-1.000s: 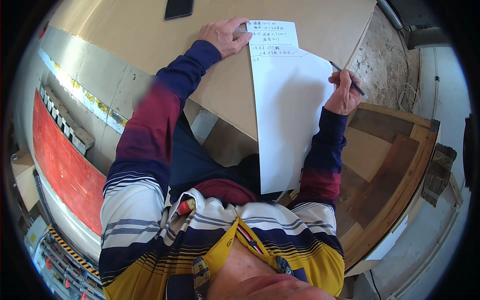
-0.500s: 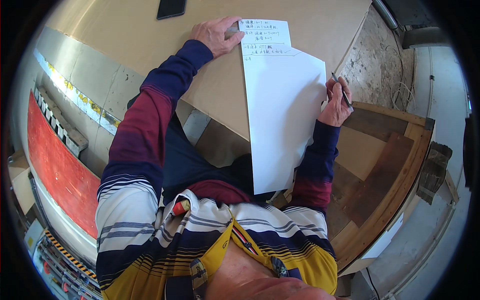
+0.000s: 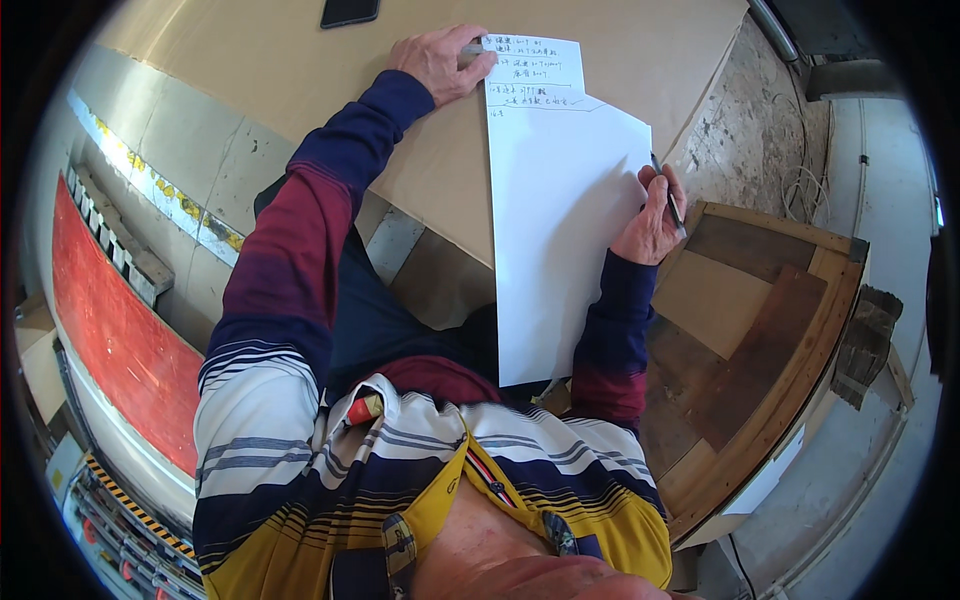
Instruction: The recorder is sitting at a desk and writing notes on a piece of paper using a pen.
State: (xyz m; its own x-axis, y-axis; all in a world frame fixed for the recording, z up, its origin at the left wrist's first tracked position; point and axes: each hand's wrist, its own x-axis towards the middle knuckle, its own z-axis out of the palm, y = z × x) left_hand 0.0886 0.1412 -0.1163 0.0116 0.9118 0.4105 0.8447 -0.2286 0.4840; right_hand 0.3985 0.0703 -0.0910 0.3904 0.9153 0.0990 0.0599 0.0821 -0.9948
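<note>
A large white sheet of paper point(image 3: 545, 220) lies on the brown board-topped table, its lower part hanging over the near edge toward my lap. Handwriting covers its narrower top part. At its upper left edge rests my left hand point(image 3: 436, 65), thumb and fingers curled around a small greyish object point(image 3: 470, 54) whose kind I cannot make out. My right hand point(image 3: 650, 218), at the sheet's right edge, holds a dark pen point(image 3: 672, 206) between thumb and fingers, its upper end pointing away from me. The hand casts a shadow on the paper.
A black phone point(image 3: 349, 11) lies on the table point(image 3: 420, 180) at the far edge. To the right stands a wooden crate point(image 3: 790, 235) with cardboard inside. Loose cable point(image 3: 803, 190) lies on the stained floor beyond. A red panel point(image 3: 115, 330) is at the left.
My right hand has moved left and slightly nearer to me with the pen, in over the paper's edge. My left hand has shifted slightly right and away from me.
</note>
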